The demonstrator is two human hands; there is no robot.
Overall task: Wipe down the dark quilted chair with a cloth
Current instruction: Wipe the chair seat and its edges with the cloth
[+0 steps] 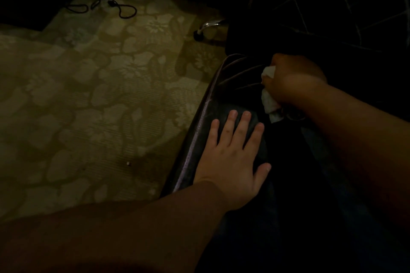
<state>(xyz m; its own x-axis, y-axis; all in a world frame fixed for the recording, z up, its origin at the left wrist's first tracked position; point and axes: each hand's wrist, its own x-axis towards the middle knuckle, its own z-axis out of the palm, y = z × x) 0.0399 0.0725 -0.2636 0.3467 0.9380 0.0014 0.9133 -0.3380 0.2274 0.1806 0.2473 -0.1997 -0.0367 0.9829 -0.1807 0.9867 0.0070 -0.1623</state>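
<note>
**Cloth bunched in the right hand on a dark chair, left hand flat beside it**

The scene is very dim. The right hand (295, 83) is closed into a fist around a crumpled white cloth (269, 95), which shows above and below the curled fingers. Fist and cloth sit against the dark chair (241, 86), near the far end of a padded surface edged with pale piping.

The left hand (235, 155) lies palm down on the same padded surface, nearer the camera. Its fingers (244, 126) are straight and slightly spread, with the thumb out to the right, and it grasps nothing. It sits just inside the piped edge, a little apart from the cloth.

Beyond the right hand, a black panel with pale crossing stitch lines (332, 0) fills the upper right corner; this is the quilted part of the chair. A chrome leg with a dark caster (205, 29) shows beneath it.

To the left is a beige carpet (99, 95) with a floral pattern. A black cable (104, 6) lies looped on it near the far wall.
</note>
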